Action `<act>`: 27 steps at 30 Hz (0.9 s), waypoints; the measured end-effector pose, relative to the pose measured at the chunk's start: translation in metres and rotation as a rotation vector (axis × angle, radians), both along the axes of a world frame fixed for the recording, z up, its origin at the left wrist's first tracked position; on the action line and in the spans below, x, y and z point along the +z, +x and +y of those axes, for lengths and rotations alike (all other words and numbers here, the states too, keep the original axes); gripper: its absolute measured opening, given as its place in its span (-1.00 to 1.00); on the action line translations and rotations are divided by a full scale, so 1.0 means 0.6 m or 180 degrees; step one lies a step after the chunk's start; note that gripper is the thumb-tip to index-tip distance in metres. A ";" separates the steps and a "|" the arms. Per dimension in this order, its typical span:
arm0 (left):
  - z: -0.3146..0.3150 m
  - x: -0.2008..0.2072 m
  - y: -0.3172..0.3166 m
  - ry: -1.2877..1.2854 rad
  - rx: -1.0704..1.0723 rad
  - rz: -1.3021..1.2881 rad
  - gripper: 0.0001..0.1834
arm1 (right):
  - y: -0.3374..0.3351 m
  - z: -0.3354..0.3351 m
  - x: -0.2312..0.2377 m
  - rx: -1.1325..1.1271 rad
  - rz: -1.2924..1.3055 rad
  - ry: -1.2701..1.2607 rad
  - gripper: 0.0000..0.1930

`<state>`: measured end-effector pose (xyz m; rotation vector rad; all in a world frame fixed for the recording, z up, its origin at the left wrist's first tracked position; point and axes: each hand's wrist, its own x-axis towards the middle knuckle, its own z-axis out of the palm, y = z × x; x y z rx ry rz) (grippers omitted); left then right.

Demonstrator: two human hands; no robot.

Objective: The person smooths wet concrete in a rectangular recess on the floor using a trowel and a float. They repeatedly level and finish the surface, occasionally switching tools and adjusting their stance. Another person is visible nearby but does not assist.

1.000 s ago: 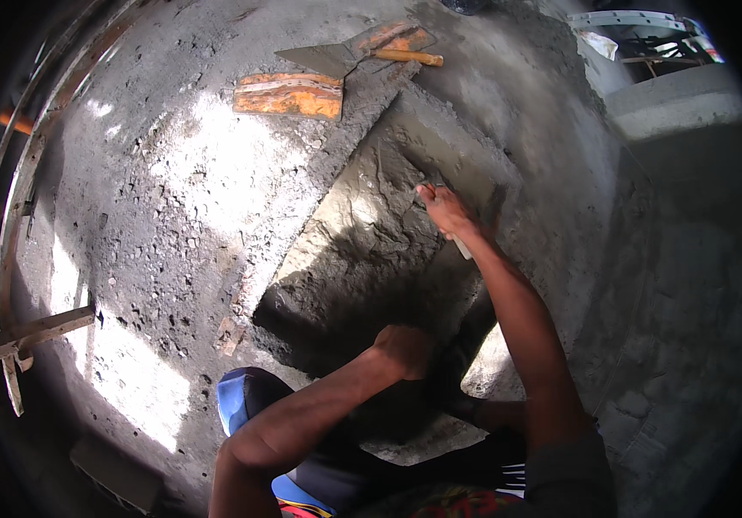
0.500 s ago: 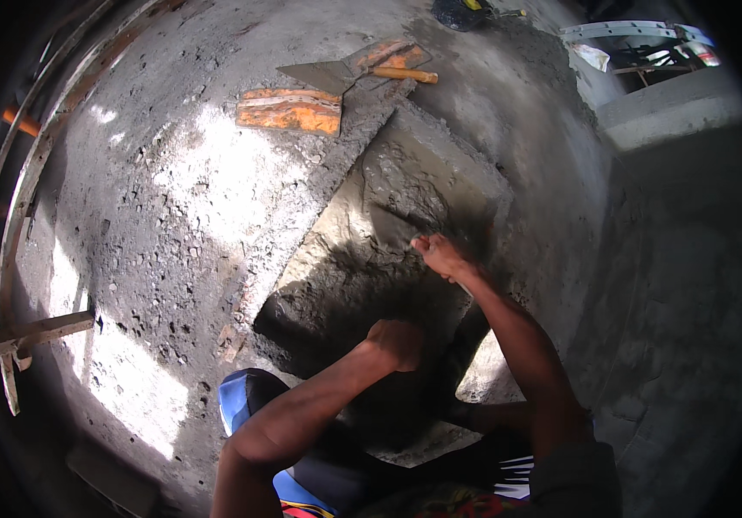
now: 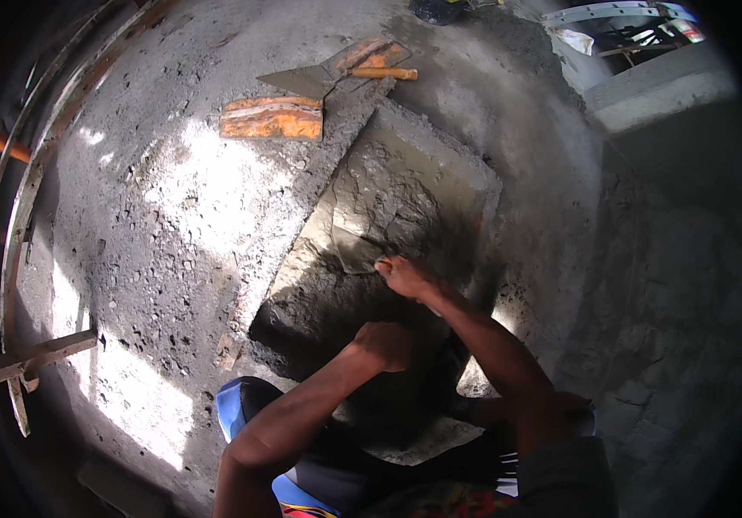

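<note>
Clamping grey metal trowel (image 3: pixel 353 250) in right hand (image 3: pixel 409 280) over rectangular concrete pit (image 3: pixel 440 138); holding left hand (image 3: pixel 384 347) curled nearer, can't tell grip.

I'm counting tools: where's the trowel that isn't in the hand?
In the head view, the loose trowel lies near the top, slightly left of centre, beside two orange boards and beyond the wet mortar.

Legible inscriptions: 0. Red-and-yellow print (image 3: pixel 478 504) on the person's dark garment (image 3: pixel 418 502), cropped by the lower edge, is too dim and partial to read.
</note>
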<state>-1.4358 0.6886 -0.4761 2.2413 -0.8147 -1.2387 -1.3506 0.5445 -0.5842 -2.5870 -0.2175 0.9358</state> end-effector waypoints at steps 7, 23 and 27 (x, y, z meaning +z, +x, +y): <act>0.010 -0.026 -0.028 -0.0232 0.0268 -0.0020 -0.74 | 0.210 -0.041 0.090 -0.1148 -0.0082 -0.0290 -0.39; 0.034 -0.047 0.014 -0.0041 0.0341 -0.0100 -0.72 | 0.085 -0.083 0.008 0.0136 -0.0466 -0.0137 -0.38; 0.015 -0.047 -0.005 -0.0257 0.0156 0.0110 -0.73 | 0.172 -0.073 0.057 -0.0732 -0.0198 -0.0264 -0.37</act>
